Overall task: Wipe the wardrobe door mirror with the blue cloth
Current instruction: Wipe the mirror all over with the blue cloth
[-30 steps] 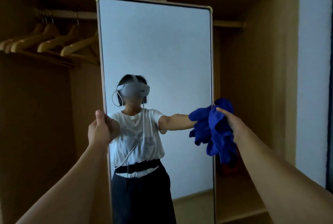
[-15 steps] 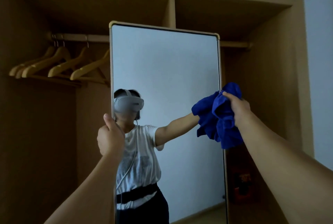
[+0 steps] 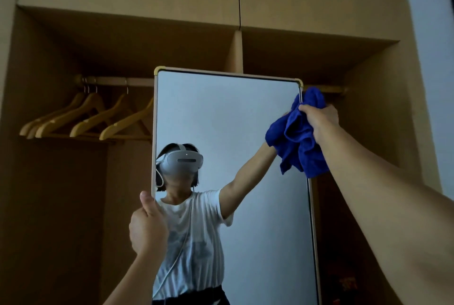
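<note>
The tall gold-framed wardrobe mirror (image 3: 228, 132) is steadied at its left edge by the left hand (image 3: 147, 228), fingers curled round the frame. The right hand (image 3: 319, 120) grips the bunched blue cloth (image 3: 294, 137) at the upper right edge. Wiping is underway; next likely needs a sweep leftward across the glass.

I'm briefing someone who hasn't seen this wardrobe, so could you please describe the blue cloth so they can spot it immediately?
Find the tall mirror standing in front of the open wooden wardrobe. At its right edge, just below the top corner, the right hand grips a bunched blue cloth. It is the only vivid blue thing here, unlike the tan wooden hangers on the rail to the left.
</note>
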`<state>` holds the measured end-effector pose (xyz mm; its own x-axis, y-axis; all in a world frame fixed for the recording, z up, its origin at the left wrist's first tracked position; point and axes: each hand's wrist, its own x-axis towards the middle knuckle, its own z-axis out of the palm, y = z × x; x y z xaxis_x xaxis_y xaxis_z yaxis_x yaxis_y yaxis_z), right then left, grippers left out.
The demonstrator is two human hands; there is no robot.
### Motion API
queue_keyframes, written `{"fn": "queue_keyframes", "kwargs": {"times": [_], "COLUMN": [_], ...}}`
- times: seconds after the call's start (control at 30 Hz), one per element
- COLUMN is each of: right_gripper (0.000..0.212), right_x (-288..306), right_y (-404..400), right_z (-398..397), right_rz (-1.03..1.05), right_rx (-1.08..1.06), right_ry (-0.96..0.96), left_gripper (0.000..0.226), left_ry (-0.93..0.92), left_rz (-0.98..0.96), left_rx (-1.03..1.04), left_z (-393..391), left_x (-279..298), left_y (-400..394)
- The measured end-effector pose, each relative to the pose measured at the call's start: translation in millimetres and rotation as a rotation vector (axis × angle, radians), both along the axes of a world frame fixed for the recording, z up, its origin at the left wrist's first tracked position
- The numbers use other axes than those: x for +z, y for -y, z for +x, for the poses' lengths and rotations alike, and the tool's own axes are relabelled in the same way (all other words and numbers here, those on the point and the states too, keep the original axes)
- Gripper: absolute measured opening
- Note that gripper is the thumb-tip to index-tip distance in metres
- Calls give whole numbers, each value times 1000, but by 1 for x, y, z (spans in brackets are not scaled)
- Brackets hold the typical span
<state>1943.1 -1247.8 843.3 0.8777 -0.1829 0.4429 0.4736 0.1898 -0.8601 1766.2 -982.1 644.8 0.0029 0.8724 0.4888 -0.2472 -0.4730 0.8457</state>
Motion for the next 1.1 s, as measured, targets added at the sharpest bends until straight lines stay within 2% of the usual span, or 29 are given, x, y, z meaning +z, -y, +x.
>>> {"fn": "queue_keyframes", "kwargs": {"times": [0.17,0.27,0.43,0.63,0.77,0.93,1.1], "right_gripper": [59,58,57,49,45,54,82], "right_x": [24,35,51,68,85,85,44], "right_y": [-5,-7,-23,-69,-92,-124,-166], "right_z": [-1,-9,-27,-65,-97,-128,-148], "right_rz": [-368,-451,-550,-727,-826,-841,-866], "right_rx": [-434,-561,-776,-743,-597,-424,-445], "right_ry": [107,184,434,652,738,869,1028], "left_gripper": [58,61,68,64,65,66,65], "left_ry": [11,8,6,6,13,4,21], "left_rz": [36,44,40,46,37,64,36], "left_rx": [20,24,19,24,8,-1,-21], "left_z": [0,2,5,1,-2,-4,-2], "left_x": [0,-1,-3,-1,-2,0,-2], "left_y": [1,-1,-6,-2,0,0,-1]}}
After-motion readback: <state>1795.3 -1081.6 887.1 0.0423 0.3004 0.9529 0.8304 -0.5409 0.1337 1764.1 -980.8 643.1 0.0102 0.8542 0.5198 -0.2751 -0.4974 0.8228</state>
